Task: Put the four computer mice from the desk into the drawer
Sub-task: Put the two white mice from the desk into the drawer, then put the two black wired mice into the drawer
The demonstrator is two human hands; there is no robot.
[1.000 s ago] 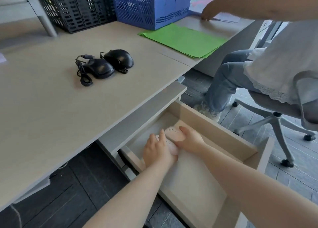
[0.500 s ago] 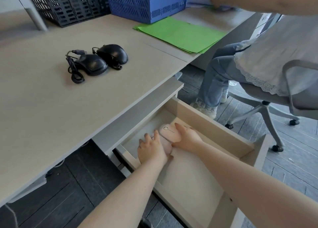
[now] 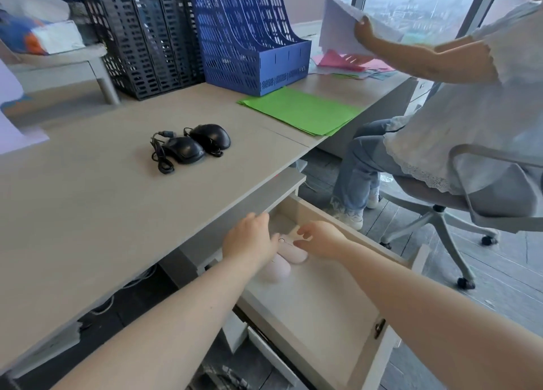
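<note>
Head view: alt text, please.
Left hand and right hand hover over two pink mice in the open drawer. Two black wired mice remain on the desk.

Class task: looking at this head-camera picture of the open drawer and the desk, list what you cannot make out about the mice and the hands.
- Head view: left hand covers the top of one pink mouse; contact unclear.
- Right hand overlaps the other pink mouse; grip unclear.
- Drawer back end hidden under the desk.
- Black mice: tangled cables, too small to trace.
</note>
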